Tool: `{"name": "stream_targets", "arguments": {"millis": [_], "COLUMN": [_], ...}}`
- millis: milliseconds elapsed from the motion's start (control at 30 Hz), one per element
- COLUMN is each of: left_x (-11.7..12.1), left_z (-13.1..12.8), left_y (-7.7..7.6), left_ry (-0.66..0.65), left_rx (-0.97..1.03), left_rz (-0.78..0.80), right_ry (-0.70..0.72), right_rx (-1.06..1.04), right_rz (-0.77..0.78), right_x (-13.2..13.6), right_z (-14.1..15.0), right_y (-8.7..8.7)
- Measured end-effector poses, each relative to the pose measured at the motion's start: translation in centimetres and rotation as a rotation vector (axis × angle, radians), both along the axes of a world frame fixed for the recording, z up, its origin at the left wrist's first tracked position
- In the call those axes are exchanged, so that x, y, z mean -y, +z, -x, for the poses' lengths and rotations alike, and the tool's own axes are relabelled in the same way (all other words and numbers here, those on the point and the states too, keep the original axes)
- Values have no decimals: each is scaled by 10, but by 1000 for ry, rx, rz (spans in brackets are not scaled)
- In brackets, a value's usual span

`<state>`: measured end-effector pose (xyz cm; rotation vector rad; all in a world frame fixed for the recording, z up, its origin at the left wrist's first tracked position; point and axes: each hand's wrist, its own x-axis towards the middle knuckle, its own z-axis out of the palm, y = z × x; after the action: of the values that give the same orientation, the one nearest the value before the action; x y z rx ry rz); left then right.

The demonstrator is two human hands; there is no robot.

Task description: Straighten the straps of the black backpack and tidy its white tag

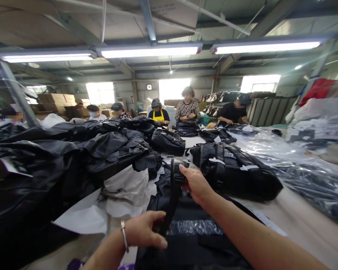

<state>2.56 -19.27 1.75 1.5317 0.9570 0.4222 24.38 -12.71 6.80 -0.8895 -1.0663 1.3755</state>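
Note:
A black bag (186, 249) lies in front of me, with a strip of clear plastic wrap (194, 227) across it. From it rises a black strap (174, 198) with a buckle (179, 177) near its upper end. My right hand (195, 183) is closed on the strap at the buckle, thumb on top. Lower down, my left hand (148, 228), with a metal bangle at the wrist, has its fingers around the strap's lower part; its fingertips are partly hidden. White wrapping paper (128, 187) lies crumpled to the left of the strap.
Black bags (30, 165) are heaped along the left. Beyond my right hand lies another black bag (236, 170) with white ties. Clear plastic sheets (293, 165) cover bags at the right. Several people work across the table, one in a yellow apron (158, 117).

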Motion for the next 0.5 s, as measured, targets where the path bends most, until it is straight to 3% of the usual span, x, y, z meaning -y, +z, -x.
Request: {"name": "stream_targets", "arguments": {"millis": [100,167,267,333,400,500], "left_x": [-17,-28,-46,-56,-63,-62], "left_z": [-19,-31,-46,-52,-55,-60], "left_y": [27,42,61,72,82,91], "left_ry": [-56,11,164,287,400,511], "left_rx": [235,386,544,585,591,586], "left_rz": [-27,-31,128,221,232,202], "right_ry": [-18,-14,5,70,211,402], "right_rx": [44,113,263,228,92,-20], "right_rz": [-51,-102,-243,-307,-270,-68], "right_x": [1,2,8,15,25,41], "right_z": [2,2,1,4,10,30], "right_y": [2,4,5,2,-8,-29]}}
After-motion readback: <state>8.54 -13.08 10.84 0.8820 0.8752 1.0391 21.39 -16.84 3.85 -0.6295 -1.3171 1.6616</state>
